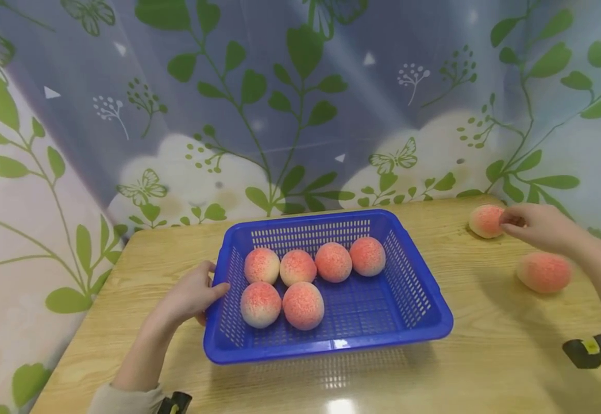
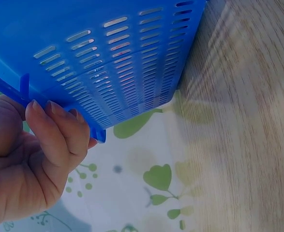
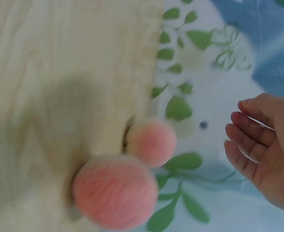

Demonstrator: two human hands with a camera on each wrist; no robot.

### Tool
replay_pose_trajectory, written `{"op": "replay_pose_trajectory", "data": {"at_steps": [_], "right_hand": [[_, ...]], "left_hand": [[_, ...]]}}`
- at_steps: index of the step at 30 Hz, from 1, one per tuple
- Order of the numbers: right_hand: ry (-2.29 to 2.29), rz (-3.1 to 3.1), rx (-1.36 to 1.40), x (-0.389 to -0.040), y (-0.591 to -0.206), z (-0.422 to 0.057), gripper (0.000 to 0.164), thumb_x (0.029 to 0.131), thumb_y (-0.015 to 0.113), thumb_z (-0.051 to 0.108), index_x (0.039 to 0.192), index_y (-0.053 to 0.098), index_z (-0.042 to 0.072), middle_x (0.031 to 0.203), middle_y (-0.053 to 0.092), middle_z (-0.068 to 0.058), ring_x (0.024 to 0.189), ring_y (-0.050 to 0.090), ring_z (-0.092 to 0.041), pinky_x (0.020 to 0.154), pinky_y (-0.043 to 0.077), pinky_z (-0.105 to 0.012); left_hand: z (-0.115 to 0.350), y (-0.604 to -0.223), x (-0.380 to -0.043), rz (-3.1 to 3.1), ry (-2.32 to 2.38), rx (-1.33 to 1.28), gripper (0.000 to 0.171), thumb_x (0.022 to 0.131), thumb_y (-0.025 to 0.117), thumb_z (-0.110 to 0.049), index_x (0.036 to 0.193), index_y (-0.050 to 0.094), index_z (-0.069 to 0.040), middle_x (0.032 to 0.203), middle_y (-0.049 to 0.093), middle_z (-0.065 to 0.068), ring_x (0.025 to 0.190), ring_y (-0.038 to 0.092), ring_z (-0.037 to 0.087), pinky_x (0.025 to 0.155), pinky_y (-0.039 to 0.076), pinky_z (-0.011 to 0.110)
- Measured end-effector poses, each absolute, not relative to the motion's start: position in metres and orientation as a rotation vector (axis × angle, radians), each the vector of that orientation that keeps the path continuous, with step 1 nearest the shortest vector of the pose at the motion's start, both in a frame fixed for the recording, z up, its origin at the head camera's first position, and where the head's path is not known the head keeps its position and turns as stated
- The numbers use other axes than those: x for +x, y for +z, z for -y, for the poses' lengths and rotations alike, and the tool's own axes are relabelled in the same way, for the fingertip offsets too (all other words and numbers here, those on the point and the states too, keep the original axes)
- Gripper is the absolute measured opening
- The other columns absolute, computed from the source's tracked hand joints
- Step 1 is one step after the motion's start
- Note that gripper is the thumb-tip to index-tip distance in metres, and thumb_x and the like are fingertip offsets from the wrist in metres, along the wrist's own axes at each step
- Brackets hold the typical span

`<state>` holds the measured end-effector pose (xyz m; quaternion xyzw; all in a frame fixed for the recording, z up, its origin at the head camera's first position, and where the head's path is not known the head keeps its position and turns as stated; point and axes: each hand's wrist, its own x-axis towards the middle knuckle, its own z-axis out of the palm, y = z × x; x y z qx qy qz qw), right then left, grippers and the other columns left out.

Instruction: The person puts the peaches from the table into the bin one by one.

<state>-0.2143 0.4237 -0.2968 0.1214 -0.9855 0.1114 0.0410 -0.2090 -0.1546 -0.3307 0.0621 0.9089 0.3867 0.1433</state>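
Note:
A blue plastic basket [image 1: 383, 340] with slotted walls holds several round pink-and-cream peaches [image 1: 303, 306], grouped toward its left and back. My left hand [image 1: 194, 293] grips the basket's left rim, thumb over the top. In the left wrist view, that hand's fingers [image 2: 52, 128] curl under the rim. My right hand [image 1: 543, 227] is at the right, its fingers loosely bent and holding nothing. It overlaps the far loose peach [image 1: 484, 221] in the head view, while the right wrist view shows a gap between them. A second loose peach [image 1: 544, 272] lies nearer, below the right forearm.
Everything stands on a light wooden table [image 1: 140, 276]. Behind it hangs a curtain [image 1: 290, 115] printed with green leaves and butterflies, meeting the table's back edge. Black wrist devices [image 1: 592, 349] are strapped over both sleeves.

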Motion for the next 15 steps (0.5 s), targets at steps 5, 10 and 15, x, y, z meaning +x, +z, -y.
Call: {"op": "replay_pose_trajectory", "data": {"at_steps": [5, 10, 15], "right_hand": [[0.392, 3.042, 0.290, -0.210, -0.310, -0.444, 0.026, 0.095, 0.052, 0.015, 0.104, 0.059, -0.009, 0.091, 0.064, -0.018, 0.086, 0.059, -0.039, 0.071, 0.050, -0.052], [0.426, 3.102, 0.205, -0.202, -0.327, -0.460, 0.042, 0.096, 0.050, 0.023, 0.113, 0.051, -0.015, 0.103, 0.058, -0.033, 0.093, 0.054, -0.050, 0.072, 0.048, -0.057], [0.378, 3.160, 0.077, -0.193, -0.346, -0.474, 0.064, 0.093, 0.052, 0.040, 0.114, 0.045, -0.021, 0.108, 0.049, -0.043, 0.094, 0.048, -0.058, 0.068, 0.046, -0.060]], "left_hand": [[0.156, -0.329, -0.209, -2.637, 1.114, 0.173, 0.045, 0.093, 0.052, -0.013, 0.125, 0.032, 0.012, 0.072, 0.057, 0.016, 0.047, 0.059, 0.020, 0.042, 0.053, 0.034], [0.157, -0.330, -0.207, -2.630, 1.128, 0.168, 0.043, 0.093, 0.051, -0.012, 0.124, 0.033, 0.012, 0.070, 0.058, 0.015, 0.047, 0.060, 0.019, 0.041, 0.052, 0.034], [0.155, -0.333, -0.208, -2.639, 1.121, 0.194, 0.044, 0.093, 0.052, -0.013, 0.124, 0.034, 0.012, 0.068, 0.058, 0.015, 0.044, 0.058, 0.019, 0.040, 0.052, 0.034]]}}
